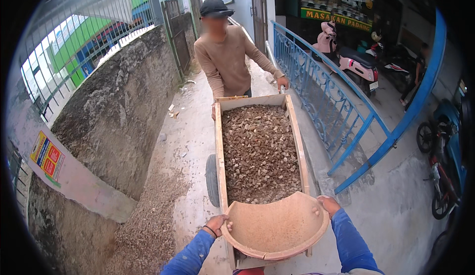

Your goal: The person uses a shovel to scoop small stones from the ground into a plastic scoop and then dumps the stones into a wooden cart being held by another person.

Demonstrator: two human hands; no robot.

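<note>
Both my hands grip a wide, dusty tan basin (pixel 277 225) by opposite sides of its rim. My left hand (pixel 216 224), with a dark band at the wrist, is closed on the left side. On the right side, my right hand (pixel 328 205) is closed, fingers curled inside. Only a coat of dust shows in the basin, which is tilted at the near end of a wooden handcart (pixel 303 168). Brown gravel (pixel 260 151) fills the cart's box. A person (pixel 230 60) in a brown top and dark cap stands at the far end, hands by the cart.
A rough wall (pixel 118 97) topped by a metal fence runs along the left. Loose gravel (pixel 148 215) lies at its foot. A blue railing (pixel 321 97) borders the right side. Beyond it stand a pink scooter (pixel 356 65) and a motorcycle (pixel 445 161). The cart's black wheel (pixel 212 180) sticks out leftward.
</note>
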